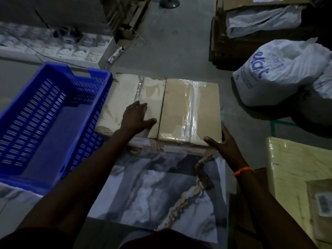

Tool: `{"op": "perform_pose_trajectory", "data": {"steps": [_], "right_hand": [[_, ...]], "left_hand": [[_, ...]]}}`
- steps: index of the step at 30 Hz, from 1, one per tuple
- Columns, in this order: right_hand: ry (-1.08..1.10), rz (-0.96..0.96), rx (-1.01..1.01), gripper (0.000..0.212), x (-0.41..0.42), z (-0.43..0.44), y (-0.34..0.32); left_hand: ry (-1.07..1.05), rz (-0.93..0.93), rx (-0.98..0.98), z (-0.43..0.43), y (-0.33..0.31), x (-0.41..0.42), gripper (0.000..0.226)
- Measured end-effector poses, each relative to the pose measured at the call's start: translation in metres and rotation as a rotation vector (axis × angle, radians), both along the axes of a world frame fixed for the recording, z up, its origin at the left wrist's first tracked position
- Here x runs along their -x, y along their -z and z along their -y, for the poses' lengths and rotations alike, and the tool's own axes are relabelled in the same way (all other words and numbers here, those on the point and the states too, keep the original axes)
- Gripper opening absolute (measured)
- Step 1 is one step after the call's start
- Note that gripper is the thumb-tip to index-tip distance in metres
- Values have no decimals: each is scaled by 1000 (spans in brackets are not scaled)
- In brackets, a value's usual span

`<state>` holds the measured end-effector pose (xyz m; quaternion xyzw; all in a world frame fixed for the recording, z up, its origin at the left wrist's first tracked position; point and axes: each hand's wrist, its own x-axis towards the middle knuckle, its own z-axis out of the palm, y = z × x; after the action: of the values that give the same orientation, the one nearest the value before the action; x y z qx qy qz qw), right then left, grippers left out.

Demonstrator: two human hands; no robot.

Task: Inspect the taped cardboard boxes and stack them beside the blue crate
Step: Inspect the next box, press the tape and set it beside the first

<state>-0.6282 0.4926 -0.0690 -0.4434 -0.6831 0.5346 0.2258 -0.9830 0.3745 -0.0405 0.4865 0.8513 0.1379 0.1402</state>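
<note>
Two taped cardboard boxes lie side by side at the centre of the frame, just right of a blue crate (36,105). The left hand (137,116) rests flat on the left box (125,97), fingers straight and slightly spread. The right hand (223,141) holds the near right corner of the right box (177,108), thumb on top, fingers along its side. A marble-patterned slab (152,191) fills the lower centre, and a white bag (280,72) sits at upper right.
</note>
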Motion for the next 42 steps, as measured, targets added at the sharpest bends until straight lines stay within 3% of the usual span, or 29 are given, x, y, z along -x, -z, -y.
{"op": "perform_pose_trajectory", "data": {"steps": [5,11,22,26,27,31,34,38,42], "right_hand": [[23,5,37,89,-4,8,-1],[56,17,84,85,0,10,1],[63,-4,101,98,-8,33,6],[42,1,110,92,-10,31,4],[37,9,107,90,-10,31,3],[9,19,99,87,-9,28,1],[0,19,108,91,-10,26,1],[-18,24,87,90,-12,25,-2],[-27,31,91,90,-13,23,-4]], "left_hand": [[136,-46,142,-69,-19,45,101],[296,-100,304,-148,-37,57,110],[416,-119,264,-158,-23,57,112],[389,-70,233,-150,-15,65,137],[369,-68,210,-145,-11,65,136],[312,-16,-41,-93,1,37,88],[367,18,-215,-19,14,6,82],[508,-90,-26,68,23,-8,97],[535,-178,-99,70,34,-1,76]]}}
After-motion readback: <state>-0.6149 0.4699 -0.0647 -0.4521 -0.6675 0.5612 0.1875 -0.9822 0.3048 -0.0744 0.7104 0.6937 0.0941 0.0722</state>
